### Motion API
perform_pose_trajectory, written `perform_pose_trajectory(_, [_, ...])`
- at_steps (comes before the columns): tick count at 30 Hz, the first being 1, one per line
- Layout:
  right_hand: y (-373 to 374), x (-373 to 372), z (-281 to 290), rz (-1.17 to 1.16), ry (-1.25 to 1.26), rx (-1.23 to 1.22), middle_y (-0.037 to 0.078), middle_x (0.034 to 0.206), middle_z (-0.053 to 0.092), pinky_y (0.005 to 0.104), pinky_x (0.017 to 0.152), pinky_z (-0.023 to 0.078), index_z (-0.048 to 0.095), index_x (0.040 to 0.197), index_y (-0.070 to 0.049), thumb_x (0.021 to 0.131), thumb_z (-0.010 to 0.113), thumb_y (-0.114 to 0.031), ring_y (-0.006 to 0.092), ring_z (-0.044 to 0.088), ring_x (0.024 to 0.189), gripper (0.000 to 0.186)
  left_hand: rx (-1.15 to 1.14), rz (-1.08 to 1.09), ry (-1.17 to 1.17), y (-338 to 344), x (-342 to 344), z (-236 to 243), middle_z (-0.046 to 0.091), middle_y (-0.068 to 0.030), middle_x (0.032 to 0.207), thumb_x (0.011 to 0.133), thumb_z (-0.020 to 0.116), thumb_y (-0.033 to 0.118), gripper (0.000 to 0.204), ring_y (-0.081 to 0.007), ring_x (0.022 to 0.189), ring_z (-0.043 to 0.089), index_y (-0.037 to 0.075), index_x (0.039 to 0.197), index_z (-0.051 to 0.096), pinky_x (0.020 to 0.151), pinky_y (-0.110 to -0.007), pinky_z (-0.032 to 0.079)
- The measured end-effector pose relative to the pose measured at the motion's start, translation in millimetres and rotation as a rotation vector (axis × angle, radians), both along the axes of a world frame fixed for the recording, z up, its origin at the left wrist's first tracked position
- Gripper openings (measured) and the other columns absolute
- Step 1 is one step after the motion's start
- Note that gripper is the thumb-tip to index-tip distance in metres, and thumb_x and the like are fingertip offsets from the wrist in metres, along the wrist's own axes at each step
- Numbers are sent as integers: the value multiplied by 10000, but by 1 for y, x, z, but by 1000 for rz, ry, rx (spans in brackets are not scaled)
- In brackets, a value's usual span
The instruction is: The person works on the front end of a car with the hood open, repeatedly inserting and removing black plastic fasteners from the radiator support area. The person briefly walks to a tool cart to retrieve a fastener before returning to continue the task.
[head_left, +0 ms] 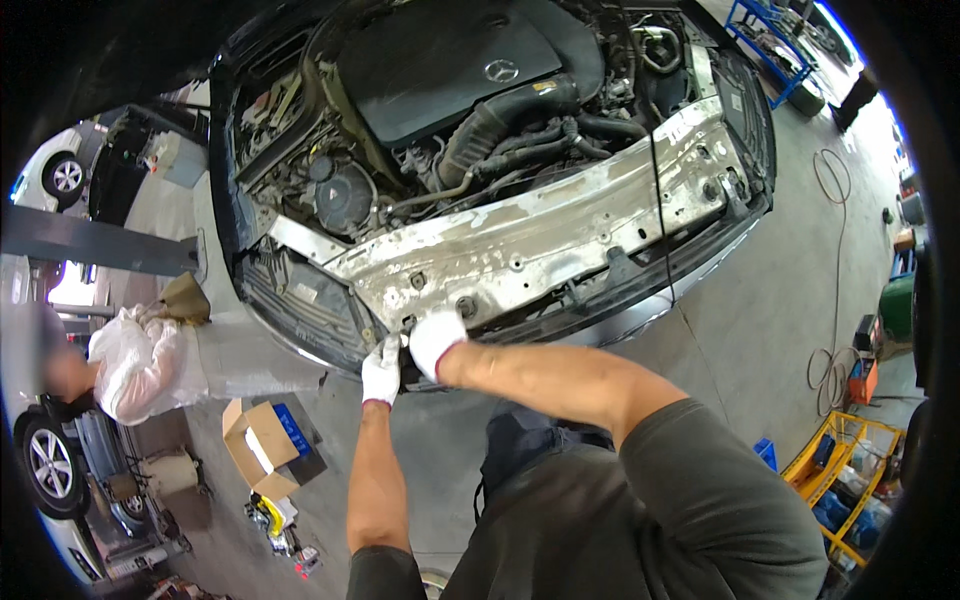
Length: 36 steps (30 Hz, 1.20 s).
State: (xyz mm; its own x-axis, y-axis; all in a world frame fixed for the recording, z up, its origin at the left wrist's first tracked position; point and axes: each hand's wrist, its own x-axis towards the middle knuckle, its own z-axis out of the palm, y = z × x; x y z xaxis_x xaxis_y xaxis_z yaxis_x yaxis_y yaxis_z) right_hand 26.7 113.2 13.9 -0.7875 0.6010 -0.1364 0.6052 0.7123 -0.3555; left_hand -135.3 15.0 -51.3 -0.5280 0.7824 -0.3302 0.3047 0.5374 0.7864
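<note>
Both of my hands wear white gloves and meet at the front edge of a car with its engine bay open. My left hand (382, 371) has its fingers pressed together at the edge, below the bare, scuffed metal front panel (540, 232). Whatever they pinch is too small to make out. Right beside it, my right hand (437, 343) is smeared by motion, its fingers unclear. A round metal fitting (466, 306) sits in the panel just above the right hand. Dark front trim (610, 300) runs along below the panel.
A black engine cover (440, 75) and a ribbed air hose (485, 135) fill the bay. A dark cable (657, 180) hangs across the panel. An open cardboard box (240, 450) lies on the floor at left. A yellow rack (835, 480) stands at right. Another person (135, 365) is at far left.
</note>
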Motion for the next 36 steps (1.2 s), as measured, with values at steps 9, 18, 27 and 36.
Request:
perform_pose_trajectory(9, [28,-2,5,138,-98,-17,168,948,767,462,783,576,806,928,-77,838,619,-181,331,740,893,232,33,-92,-133,7,-6,12,743,-78,1021,1040,597,402,447,-130,954,630,-2,1182,724,893,-292,498])
perform_pose_trajectory(18, [71,-47,11,160,-29,418,132,901,726,451,739,551,764,881,-77,867,596,-174,307,679,889,195,30,-250,-117,9,-23,6,735,-237,1101,1015,560,491,557,-340,1097,699,-5,1229,692,959,-384,511])
perform_pose_trajectory(27, [32,-55,22,141,-592,-238,186,986,763,472,830,564,789,965,-22,822,640,-168,333,726,962,253,59,-310,-240,11,-34,8,738,-227,1102,992,624,486,580,-272,1068,714,-26,1261,665,936,-350,527])
perform_pose_trajectory(36, [22,-48,5,156,-458,-444,238,982,742,499,715,583,746,948,-1,795,608,-164,341,745,846,262,-6,-333,-236,15,-37,15,720,-234,1187,998,630,450,613,-276,1132,689,-68,1326,613,980,-343,507])
